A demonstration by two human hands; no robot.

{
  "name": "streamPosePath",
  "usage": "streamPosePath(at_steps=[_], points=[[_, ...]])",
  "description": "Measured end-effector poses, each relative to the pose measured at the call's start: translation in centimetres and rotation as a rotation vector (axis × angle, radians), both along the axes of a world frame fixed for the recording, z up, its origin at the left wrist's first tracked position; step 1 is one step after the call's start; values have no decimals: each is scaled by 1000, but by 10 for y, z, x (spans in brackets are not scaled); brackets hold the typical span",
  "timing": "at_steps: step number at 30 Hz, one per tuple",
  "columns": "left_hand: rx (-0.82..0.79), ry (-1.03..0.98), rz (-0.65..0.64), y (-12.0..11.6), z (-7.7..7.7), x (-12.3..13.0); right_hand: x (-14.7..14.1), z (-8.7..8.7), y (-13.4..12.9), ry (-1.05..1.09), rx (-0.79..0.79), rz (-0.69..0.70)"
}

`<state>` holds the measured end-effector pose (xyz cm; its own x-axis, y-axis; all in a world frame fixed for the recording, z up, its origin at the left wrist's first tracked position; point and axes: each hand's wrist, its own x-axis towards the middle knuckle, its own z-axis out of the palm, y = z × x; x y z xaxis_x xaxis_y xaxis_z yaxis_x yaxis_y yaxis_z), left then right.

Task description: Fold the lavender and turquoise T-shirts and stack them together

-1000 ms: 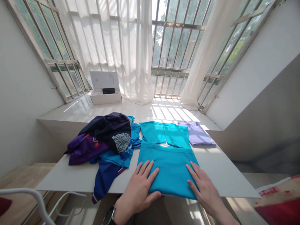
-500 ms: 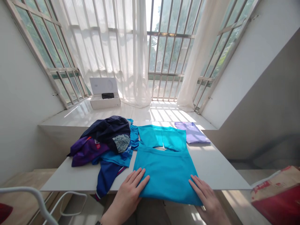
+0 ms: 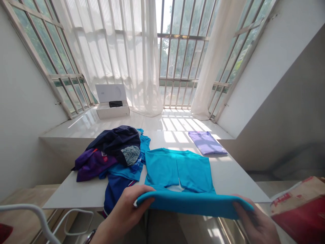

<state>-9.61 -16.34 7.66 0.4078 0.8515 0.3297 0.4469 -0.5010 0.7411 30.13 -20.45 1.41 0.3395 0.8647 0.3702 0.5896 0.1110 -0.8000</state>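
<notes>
A turquoise garment (image 3: 162,167) lies partly flat on the white table, and its near part is lifted as a folded band over the front edge. My left hand (image 3: 127,206) pinches the band's left end, thumb below and fingers on top. At the right end, my right hand (image 3: 254,217) grips it the same way, slightly blurred. Left of the garment sits a rumpled pile of dark, purple and blue clothes (image 3: 115,145), touching it. A folded lavender garment (image 3: 207,143) rests at the back right of the table.
The white table (image 3: 233,183) ends in front of me. An open white box (image 3: 111,111) with a black item stands on the windowsill. A red and brown bag (image 3: 302,206) is at the lower right, a white curved frame (image 3: 38,210) at the lower left.
Both hands were open, lying flat on the turquoise garment's near part; now they hold its ends, farther apart and raised. The garment has slid toward me.
</notes>
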Motion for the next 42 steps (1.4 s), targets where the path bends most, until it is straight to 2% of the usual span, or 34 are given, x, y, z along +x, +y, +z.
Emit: streamPosePath(at_steps=[3, 5, 7, 9, 12, 14, 17, 20, 23, 25, 27, 28, 30, 31, 33, 35, 38, 42], points=[[-19, -30, 63, 61, 9, 12, -6, 29, 68, 14, -67, 87], [9, -1, 124, 109, 3, 20, -8, 34, 118, -40, -117, 118], [6, 109, 180, 153, -11, 28, -10, 27, 163, -112, -149, 139], [-9, 306, 281, 184, -31, 33, -11, 10, 197, -188, -187, 140], [-58, 488, 349, 204, -59, 36, -11, -19, 220, -271, -236, 90], [-63, 499, 369, 205, -70, 36, -9, -34, 223, -268, -239, 41], [-60, 506, 399, 202, -77, 35, -5, -45, 224, -249, -244, -4], [-58, 527, 407, 201, -78, 34, -3, -46, 226, -237, -261, -24], [111, 519, 430, 201, -80, 36, 0, -38, 221, -214, -229, -31], [284, 509, 384, 199, -82, 38, -2, -28, 205, -257, -128, -63], [382, 505, 211, 197, -83, 40, -12, -17, 177, -316, -28, -96], [393, 504, 102, 196, -83, 41, -21, -12, 160, -320, -30, -77], [371, 512, -55, 192, -82, 44, -46, -5, 125, -354, -153, 72], [351, 523, -84, 190, -82, 45, -59, -4, 109, -410, -248, 133], [313, 557, -69, 183, -79, 45, -83, -6, 84, -565, -396, 215], [279, 611, -27, 172, -72, 44, -96, -9, 74, -688, -481, 221], [232, 717, 28, 145, -60, 42, -91, -13, 81, -755, -518, 216], [177, 791, 98, 106, -50, 44, -69, -22, 119, -745, -471, 256]])
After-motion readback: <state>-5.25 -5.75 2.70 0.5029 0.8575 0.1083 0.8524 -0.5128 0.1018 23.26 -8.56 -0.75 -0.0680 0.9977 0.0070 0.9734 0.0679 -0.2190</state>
